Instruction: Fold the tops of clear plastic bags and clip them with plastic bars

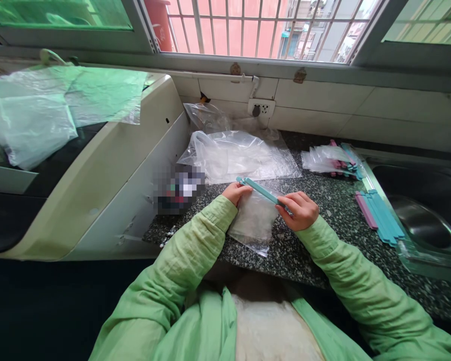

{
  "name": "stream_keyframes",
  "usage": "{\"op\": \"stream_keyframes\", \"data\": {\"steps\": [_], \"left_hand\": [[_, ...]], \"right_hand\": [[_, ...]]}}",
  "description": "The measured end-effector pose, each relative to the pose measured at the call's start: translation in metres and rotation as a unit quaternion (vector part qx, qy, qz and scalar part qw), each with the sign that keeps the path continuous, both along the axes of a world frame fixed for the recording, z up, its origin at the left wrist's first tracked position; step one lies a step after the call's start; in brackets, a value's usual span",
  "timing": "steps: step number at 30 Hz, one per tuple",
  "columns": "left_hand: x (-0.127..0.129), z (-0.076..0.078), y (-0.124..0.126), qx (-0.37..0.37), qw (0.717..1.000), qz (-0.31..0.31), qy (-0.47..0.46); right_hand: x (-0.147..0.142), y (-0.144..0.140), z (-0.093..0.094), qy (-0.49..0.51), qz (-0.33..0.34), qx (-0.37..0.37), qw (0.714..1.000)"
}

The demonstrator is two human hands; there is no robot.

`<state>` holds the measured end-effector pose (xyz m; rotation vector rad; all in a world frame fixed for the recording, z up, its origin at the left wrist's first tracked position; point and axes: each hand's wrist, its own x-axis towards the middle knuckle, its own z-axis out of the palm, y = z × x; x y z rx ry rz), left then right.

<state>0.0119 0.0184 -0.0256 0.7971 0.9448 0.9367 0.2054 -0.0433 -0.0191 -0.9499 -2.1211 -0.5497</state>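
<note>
A narrow teal plastic strip (262, 190) with a notched left end is held slantwise over the counter. My left hand (236, 193) grips it close to the notched end, with the thumb along its near side. Fingers of my right hand (298, 208) are pinched around the other end. Just beneath the strip lie flat clear plastic bags (252, 220), near the counter's front edge; whether my left fingers also touch them is unclear. To the right, similar teal strips (379, 218) rest side by side with pink strips (365, 210) by the sink.
A large pile of clear plastic (240, 153) lies at the back of the speckled counter (323, 250). Bagged strips (332, 159) lie at the back right, beside the sink (393, 173). A cream-coloured machine (150, 130) with plastic sheeting (75, 98) over it stands left.
</note>
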Motion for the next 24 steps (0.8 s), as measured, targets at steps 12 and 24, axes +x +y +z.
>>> {"op": "stream_keyframes", "data": {"steps": [12, 24], "left_hand": [[-0.0012, 0.0010, -0.0006, 0.012, 1.000, -0.018, -0.020], [-0.0042, -0.0031, 0.0009, 0.036, 0.998, -0.044, -0.014]], "right_hand": [[0.0003, 0.0004, -0.0023, -0.003, -0.004, -0.027, 1.000], [-0.0005, 0.0009, -0.0037, -0.029, -0.008, -0.020, 0.999]]}}
